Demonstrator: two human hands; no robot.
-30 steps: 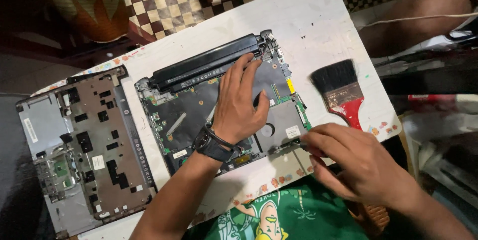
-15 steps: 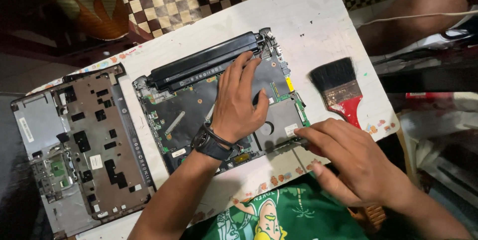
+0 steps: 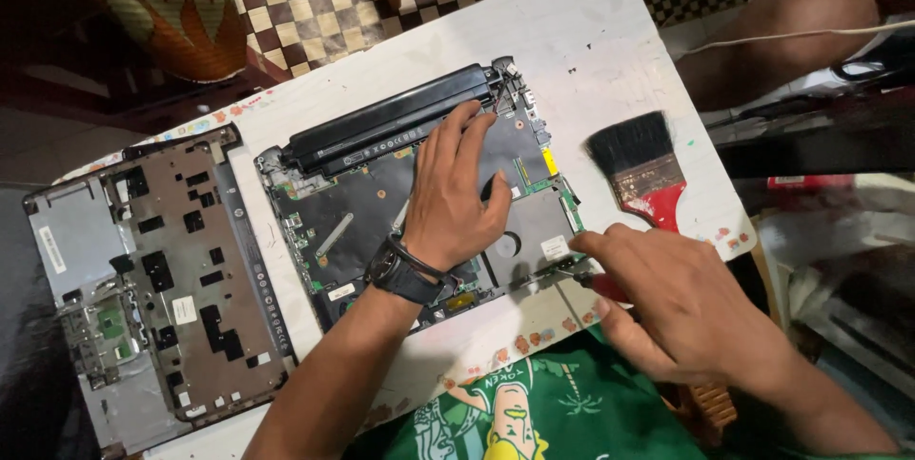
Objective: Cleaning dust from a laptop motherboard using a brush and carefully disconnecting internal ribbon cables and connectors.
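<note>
We look down at a white, paint-flecked tabletop [image 3: 610, 50] holding an opened laptop base of black plastic with its green circuit board exposed [image 3: 381, 203]. It lies at the middle of the table, a long black battery bar [image 3: 391, 122] along its far edge. Our left hand [image 3: 453, 198], a dark watch at the wrist, rests flat on the board, fingers spread, gripping nothing. Our right hand [image 3: 681, 303] is closed around a thin metal tool [image 3: 562, 269], its tip at the base's near right corner; we cannot tell what kind of tool it is. Just beyond that hand lies 1 flat paintbrush with black bristles and a red handle [image 3: 640, 169]. To the left, apart from the base, lies the removed grey-brown laptop top cover [image 3: 162, 279], inner side up.

We judge the base stiff but fragile: best held by its plastic edges, not the board.
</note>
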